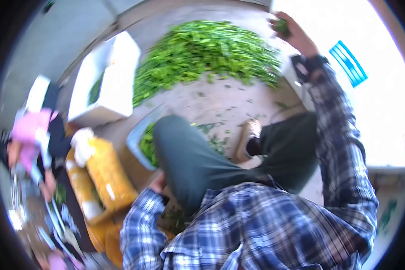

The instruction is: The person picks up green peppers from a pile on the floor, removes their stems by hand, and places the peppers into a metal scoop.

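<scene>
My right hand [297,37] is raised at the upper right, its fingers curled round a small green bunch [281,28], over the edge of a bright white surface. Low beside my knee is my left hand [158,182], mostly hidden by the leg, so its fingers do not show. A large heap of cut green leaves [211,49] lies on the floor in front. Partly behind my knee stands a pale blue tub [134,140] with greens in it.
A white foam box [117,85] stands at the left, near yellow-orange bags [105,173]. A co-worker in pink [31,128] is at the far left. A blue plastic basket [348,64] rests on the white surface [373,121]. Leaf scraps litter the floor.
</scene>
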A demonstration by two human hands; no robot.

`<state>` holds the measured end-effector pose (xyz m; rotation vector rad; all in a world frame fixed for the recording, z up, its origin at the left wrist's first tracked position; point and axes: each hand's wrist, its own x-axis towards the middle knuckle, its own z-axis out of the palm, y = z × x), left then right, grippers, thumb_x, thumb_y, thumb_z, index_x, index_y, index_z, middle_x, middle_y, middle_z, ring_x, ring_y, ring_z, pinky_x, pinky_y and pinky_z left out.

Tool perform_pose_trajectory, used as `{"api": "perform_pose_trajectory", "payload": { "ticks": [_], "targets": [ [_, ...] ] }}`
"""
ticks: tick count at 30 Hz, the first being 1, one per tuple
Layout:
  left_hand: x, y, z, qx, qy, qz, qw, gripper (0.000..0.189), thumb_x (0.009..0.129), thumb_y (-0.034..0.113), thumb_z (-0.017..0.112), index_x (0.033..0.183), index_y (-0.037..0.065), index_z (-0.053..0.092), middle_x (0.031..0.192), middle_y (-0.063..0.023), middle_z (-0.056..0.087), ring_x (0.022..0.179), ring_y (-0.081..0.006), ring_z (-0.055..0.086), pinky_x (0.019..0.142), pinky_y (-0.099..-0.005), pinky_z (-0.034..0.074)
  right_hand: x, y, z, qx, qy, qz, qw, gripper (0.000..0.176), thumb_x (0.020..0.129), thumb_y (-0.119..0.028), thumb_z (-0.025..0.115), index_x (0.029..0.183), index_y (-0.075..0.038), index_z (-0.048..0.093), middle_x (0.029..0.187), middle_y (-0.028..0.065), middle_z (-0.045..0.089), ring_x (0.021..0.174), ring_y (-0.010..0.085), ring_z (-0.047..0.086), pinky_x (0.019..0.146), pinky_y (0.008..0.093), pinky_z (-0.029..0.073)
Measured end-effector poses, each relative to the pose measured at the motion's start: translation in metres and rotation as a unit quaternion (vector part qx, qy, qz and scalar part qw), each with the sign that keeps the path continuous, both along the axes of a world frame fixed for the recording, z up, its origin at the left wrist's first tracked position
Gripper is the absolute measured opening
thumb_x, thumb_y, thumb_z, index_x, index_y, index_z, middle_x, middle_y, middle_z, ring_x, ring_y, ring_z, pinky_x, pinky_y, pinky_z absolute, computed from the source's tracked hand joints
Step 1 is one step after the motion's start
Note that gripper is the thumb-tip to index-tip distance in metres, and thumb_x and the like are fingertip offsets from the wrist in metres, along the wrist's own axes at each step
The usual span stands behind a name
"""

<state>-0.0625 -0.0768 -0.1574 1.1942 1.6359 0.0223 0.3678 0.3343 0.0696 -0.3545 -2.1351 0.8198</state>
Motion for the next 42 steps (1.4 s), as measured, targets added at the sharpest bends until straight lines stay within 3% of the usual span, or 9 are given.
{"api": "perform_pose_trajectory", "payload": {
  "ticks": [3, 6, 14, 16, 28, 32, 34, 36, 42],
  "targets": [
    [-0.010, 0.026, -0.004, -0.003, 0.016, 0.009, 1.000, 0.020, 0.080, 0.021, 0.055, 0.083, 0.002, 0.061, 0.070, -0.0155, 0.060, 0.064, -0.0271, 0.061, 0.059, -0.0374, 0.050, 0.025, 0.013, 0.011, -0.450, 0.243, -0.202, 0.835, 0.024, 0.086, -0.030, 0.055, 0.096, -0.008, 0.056, 0.084, 0.0128, 0.063, 0.067, 0.0226, 0.062, 0.056, 0.0355, 0.052],
    [-0.021, 0.044, -0.013, 0.005, 0.034, 0.015, 0.999, 0.021, 0.080, 0.021, 0.055, 0.083, 0.002, 0.061, 0.070, -0.0158, 0.060, 0.064, -0.0273, 0.061, 0.059, -0.0375, 0.050, 0.075, 0.029, 0.009, -0.490, 0.212, -0.212, 0.819, 0.029, 0.084, -0.022, 0.057, 0.109, -0.009, 0.049, 0.107, 0.0127, 0.059, 0.087, 0.0183, 0.061, 0.059, 0.0236, 0.052],
    [-0.100, 0.029, -0.037, 0.022, 0.102, 0.071, 0.992, 0.021, 0.080, 0.022, 0.055, 0.083, 0.002, 0.061, 0.071, -0.0166, 0.061, 0.065, -0.0281, 0.062, 0.060, -0.0380, 0.049, 0.195, 0.014, -0.033, -0.318, 0.145, -0.443, 0.825, 0.027, 0.083, -0.030, 0.059, 0.097, -0.007, 0.052, 0.090, 0.0091, 0.062, 0.076, 0.0174, 0.064, 0.053, 0.0252, 0.050],
    [-0.117, 0.025, -0.042, 0.026, 0.133, 0.084, 0.987, 0.022, 0.080, 0.022, 0.055, 0.083, 0.001, 0.061, 0.071, -0.0168, 0.061, 0.066, -0.0283, 0.062, 0.060, -0.0381, 0.049, 0.222, 0.041, -0.045, -0.409, 0.186, -0.572, 0.686, 0.027, 0.083, -0.031, 0.059, 0.095, -0.008, 0.051, 0.087, 0.0073, 0.060, 0.071, 0.0183, 0.063, 0.051, 0.0262, 0.050],
    [-0.182, 0.004, -0.077, 0.109, 0.288, 0.093, 0.947, 0.027, 0.080, 0.026, 0.056, 0.083, 0.000, 0.060, 0.075, -0.0190, 0.061, 0.065, -0.0319, 0.061, 0.061, -0.0399, 0.048, 0.294, 0.097, -0.122, -0.297, -0.036, -0.731, 0.613, 0.036, 0.081, -0.034, 0.060, 0.100, -0.005, 0.052, 0.086, 0.0089, 0.059, 0.067, 0.0159, 0.060, 0.046, 0.0279, 0.050],
    [-0.227, -0.023, -0.116, 0.101, 0.370, 0.069, 0.921, 0.036, 0.081, 0.033, 0.057, 0.086, -0.002, 0.058, 0.079, -0.0207, 0.061, 0.067, -0.0355, 0.059, 0.063, -0.0429, 0.045, 0.283, 0.099, -0.133, -0.313, -0.219, -0.684, 0.621, 0.073, 0.069, -0.055, 0.065, 0.119, -0.005, 0.049, 0.114, 0.0163, 0.052, 0.108, 0.0268, 0.050, 0.076, 0.0429, 0.050],
    [-0.200, 0.003, -0.096, 0.054, 0.400, 0.183, 0.896, 0.036, 0.081, 0.032, 0.057, 0.089, -0.004, 0.057, 0.081, -0.0216, 0.061, 0.071, -0.0351, 0.060, 0.066, -0.0433, 0.045, 0.328, 0.124, -0.167, -0.184, -0.483, -0.664, 0.540, 0.096, 0.067, -0.061, 0.062, 0.131, 0.005, 0.033, 0.136, 0.0236, 0.032, 0.128, 0.0316, 0.031, 0.104, 0.0358, 0.027],
    [-0.166, 0.038, -0.060, 0.009, 0.424, 0.286, 0.859, 0.037, 0.081, 0.030, 0.058, 0.093, -0.005, 0.056, 0.083, -0.0225, 0.061, 0.075, -0.0347, 0.060, 0.069, -0.0438, 0.045, 0.326, 0.145, -0.180, -0.075, -0.556, -0.643, 0.522, 0.081, 0.074, -0.053, 0.060, 0.129, 0.003, 0.038, 0.132, 0.0225, 0.039, 0.124, 0.0317, 0.037, 0.101, 0.0361, 0.031],
    [-0.189, 0.034, -0.098, 0.011, 0.390, 0.343, 0.854, 0.039, 0.080, 0.027, 0.059, 0.102, -0.005, 0.054, 0.099, -0.0238, 0.059, 0.089, -0.0363, 0.058, 0.080, -0.0407, 0.043, 0.112, 0.184, -0.208, 0.070, -0.421, -0.502, 0.752, 0.046, 0.080, -0.030, 0.059, 0.121, -0.012, 0.049, 0.113, 0.0160, 0.057, 0.104, 0.0333, 0.054, 0.089, 0.0390, 0.043]
  ]
}}
